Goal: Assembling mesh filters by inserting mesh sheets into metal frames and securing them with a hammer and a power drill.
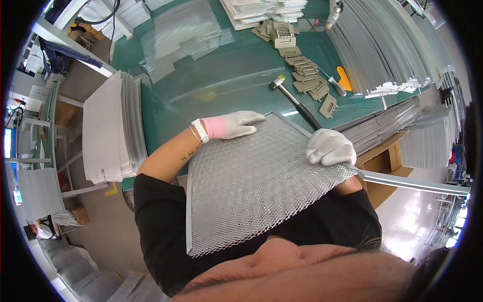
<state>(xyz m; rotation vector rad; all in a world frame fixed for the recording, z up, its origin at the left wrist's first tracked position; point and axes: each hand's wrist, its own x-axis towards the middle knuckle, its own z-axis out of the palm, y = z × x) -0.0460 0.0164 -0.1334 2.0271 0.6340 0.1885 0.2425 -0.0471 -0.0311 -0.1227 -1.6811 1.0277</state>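
My left hand (234, 125), in a white glove with a pink cuff, lies with outstretched fingers on the far left part of a silver metal mesh panel (251, 181). The panel tilts against my body, with thin metal edging along its left and far right sides. My right hand (331, 147), also gloved, is closed around the black handle of a small mallet (308, 116) whose head points away to the far left. That fist rests over the panel's right edge. A long metal strip (412, 181) runs rightward from the panel's right corner; its join there is hidden.
A mesh sheet stack (108, 131) stands left on the green table (226, 75). Farther off lie clear plastic sheets (183, 38), several beige plastic pieces (304, 70), a screwdriver (336, 85) and an orange tool (344, 79). Metal strips (382, 45) and a cardboard box (385, 171) are right.
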